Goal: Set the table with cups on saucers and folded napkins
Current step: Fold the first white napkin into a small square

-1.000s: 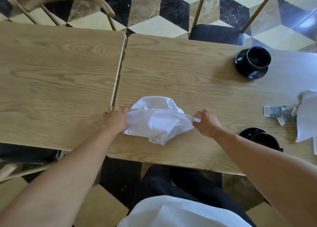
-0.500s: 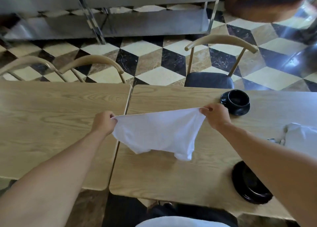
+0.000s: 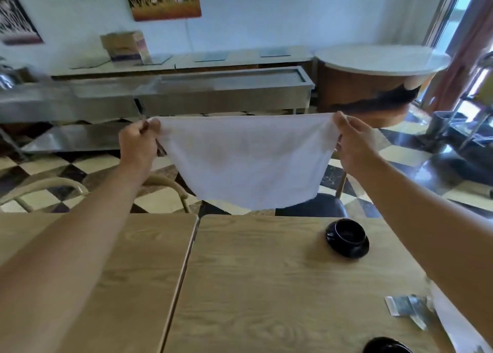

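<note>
A white cloth napkin [image 3: 244, 160] hangs spread out in the air above the far edge of the wooden table [image 3: 280, 286]. My left hand [image 3: 138, 142] pinches its upper left corner and my right hand [image 3: 354, 144] pinches its upper right corner, both arms stretched forward. A black cup [image 3: 348, 232] stands on a black saucer [image 3: 354, 250] on the table's right side. Another black saucer [image 3: 386, 346] shows partly at the bottom edge. A second white napkin [image 3: 453, 323] lies at the right edge.
A second wooden table [image 3: 120, 286] adjoins on the left with a narrow gap. Chairs [image 3: 165, 184] stand behind both tables, one with a dark seat [image 3: 314, 206]. A crumpled wrapper [image 3: 408, 306] lies near the right napkin. Steel counters [image 3: 213, 91] and a round counter [image 3: 373, 80] stand beyond the checkered floor.
Both hands have lifted the napkin from the table and raised it high, stretching it open between them. The camera has tilted up toward the room.
</note>
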Demonstrator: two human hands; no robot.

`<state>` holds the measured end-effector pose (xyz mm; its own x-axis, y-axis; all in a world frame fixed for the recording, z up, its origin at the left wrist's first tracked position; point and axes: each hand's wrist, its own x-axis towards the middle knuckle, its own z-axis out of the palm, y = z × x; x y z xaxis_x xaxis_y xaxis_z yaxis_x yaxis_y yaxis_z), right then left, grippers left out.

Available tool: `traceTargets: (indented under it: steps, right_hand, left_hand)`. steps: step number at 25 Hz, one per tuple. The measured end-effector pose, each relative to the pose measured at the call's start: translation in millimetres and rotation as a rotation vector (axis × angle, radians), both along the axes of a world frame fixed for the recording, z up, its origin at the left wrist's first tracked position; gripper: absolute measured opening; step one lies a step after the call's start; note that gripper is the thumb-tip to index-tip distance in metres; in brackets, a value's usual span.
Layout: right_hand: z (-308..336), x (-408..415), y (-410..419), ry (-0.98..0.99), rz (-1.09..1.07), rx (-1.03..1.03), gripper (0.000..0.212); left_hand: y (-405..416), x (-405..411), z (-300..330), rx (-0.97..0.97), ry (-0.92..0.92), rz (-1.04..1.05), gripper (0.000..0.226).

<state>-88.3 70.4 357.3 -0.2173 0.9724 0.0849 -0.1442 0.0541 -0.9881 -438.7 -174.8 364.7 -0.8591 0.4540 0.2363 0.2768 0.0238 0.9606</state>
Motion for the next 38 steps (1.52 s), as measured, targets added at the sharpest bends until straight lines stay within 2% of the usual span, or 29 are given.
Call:
traceTargets:
  steps: [3, 6, 10, 13, 15, 19, 23, 29, 34, 38]
  right_hand:
    - [-11, 12, -2, 0.000, 0.005, 0.000, 0.023]
    - [-48, 30, -7, -0.062, 0.020, -0.050, 0.025]
    - [-138, 55, -34, -0.287, 0.080, -0.134, 0.022]
    - [-216, 84, -74, -0.417, 0.109, -0.244, 0.021]
    - [-259, 107, -106, -0.542, 0.113, -0.273, 0.027]
    - [-309, 146, -166, -0.884, 0.198, -0.267, 0.044]
    - [-331, 164, -207, -1.033, 0.202, -0.328, 0.033]
    - [-337, 154, -210, -1.084, 0.132, -0.278, 0.024]
    - [-351, 121, -165, -1.018, 0.093, -0.297, 0.024]
    - [-376, 95, -124, -0.994, 0.082, -0.280, 0.020]
  left_hand:
    - [-12, 16, -12, 0.035, 0.048, -0.023, 0.025]
    - [-36, 33, -58, 0.008, 0.025, -0.037, 0.019]
    - [-79, 51, -154, -0.196, 0.006, -0.031, 0.027]
    - [-123, 77, -230, -0.340, -0.078, -0.023, 0.023]
    - [-152, 95, -271, -0.420, -0.102, -0.028, 0.025]
    - [-204, 131, -325, -0.592, -0.086, -0.053, 0.021]
    - [-242, 162, -352, -0.737, -0.149, -0.060, 0.013]
    - [-224, 159, -357, -0.771, -0.128, -0.050, 0.017]
    - [-176, 127, -375, -0.750, -0.115, 0.054, 0.015]
    - [-141, 102, -407, -0.815, -0.093, 0.086, 0.018]
